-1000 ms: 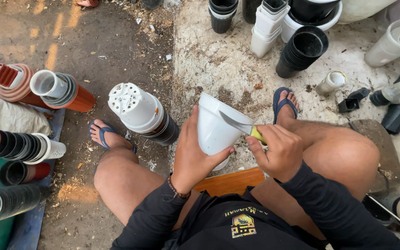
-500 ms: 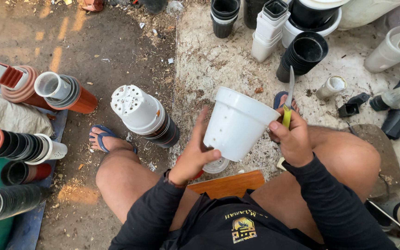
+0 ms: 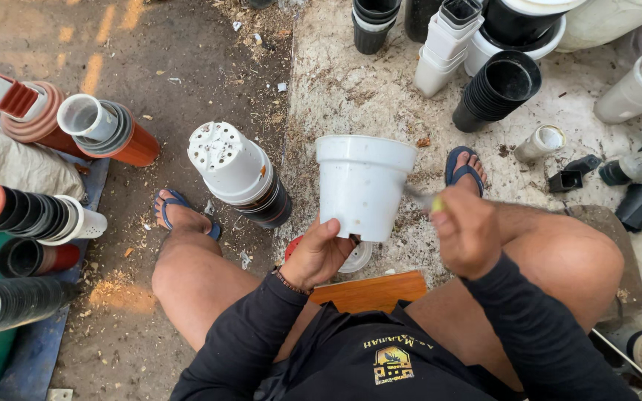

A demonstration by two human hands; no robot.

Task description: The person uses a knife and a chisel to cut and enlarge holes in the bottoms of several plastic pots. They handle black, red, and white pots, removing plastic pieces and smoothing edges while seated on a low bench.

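A white plastic pot (image 3: 363, 186) is held upright between the knees, gripped at its base by the left hand (image 3: 319, 252), whose fingers are curled under the bottom edge. The right hand (image 3: 468, 232) is clenched around a yellow-handled tool (image 3: 429, 200) — its blurred tip appears to lie against the pot's right wall, low down. The step in hand is judged to be scraping or trimming of the pot's side; for the next stroke the pot would need to be kept steady from below and perhaps turned, so that a fresh part of the wall is presented to the blade.

Just left of the grip an upturned stack of pots (image 3: 238, 172) with a perforated white base is lying, and a round white lid (image 3: 357, 258) is seen directly beneath the held pot. A wooden seat edge (image 3: 371, 291) shows behind the wrists. Farther beyond the right hand a stack of black pots (image 3: 498, 90) is tilted — well apart, so nothing crowds the work.
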